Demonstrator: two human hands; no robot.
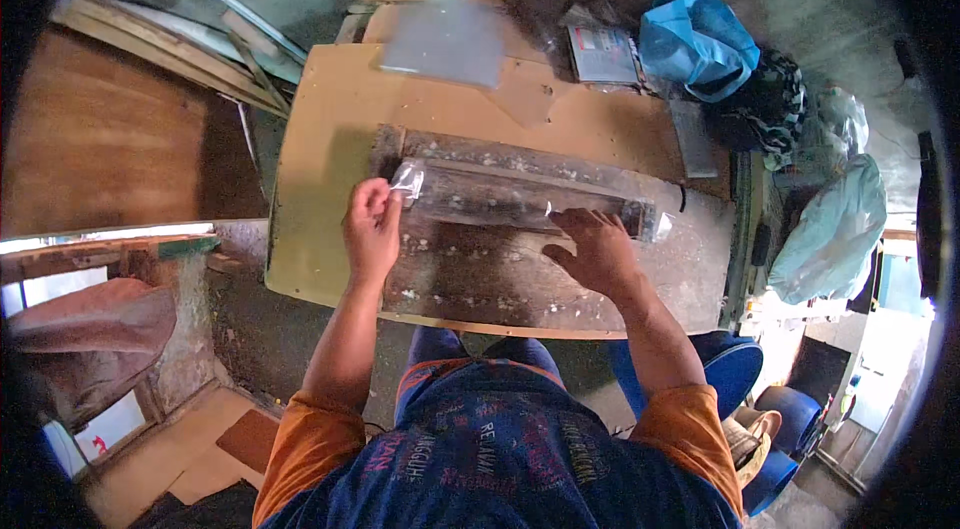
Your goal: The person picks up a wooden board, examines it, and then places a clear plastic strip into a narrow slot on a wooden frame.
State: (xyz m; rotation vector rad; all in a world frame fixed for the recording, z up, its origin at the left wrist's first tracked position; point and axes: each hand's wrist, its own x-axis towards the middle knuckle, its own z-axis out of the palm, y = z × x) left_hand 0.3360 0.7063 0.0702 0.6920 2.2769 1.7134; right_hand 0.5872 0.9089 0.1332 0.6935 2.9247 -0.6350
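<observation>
A long strip of clear plastic film [470, 202] lies across a dark, paint-spotted wooden board [460, 279]. Its shiny left end [408, 178] is raised between the thumb and fingers of my left hand [372, 229], which is closed on it. My right hand [597, 251] rests palm down near the strip's right half, fingers stretched out and thumb apart. Past those fingers, a small glossy piece of the film [663, 226] catches the light. Whether anything lies inside the film is hard to tell.
The board lies on a tan tabletop [325, 144]. Toward the back are a stack of translucent sheets [445, 44], a flat grey package [604, 56] and a blue plastic bag [697, 41]. A narrow clear packet [692, 141] lies at the right. Blue stools [733, 374] stand below right.
</observation>
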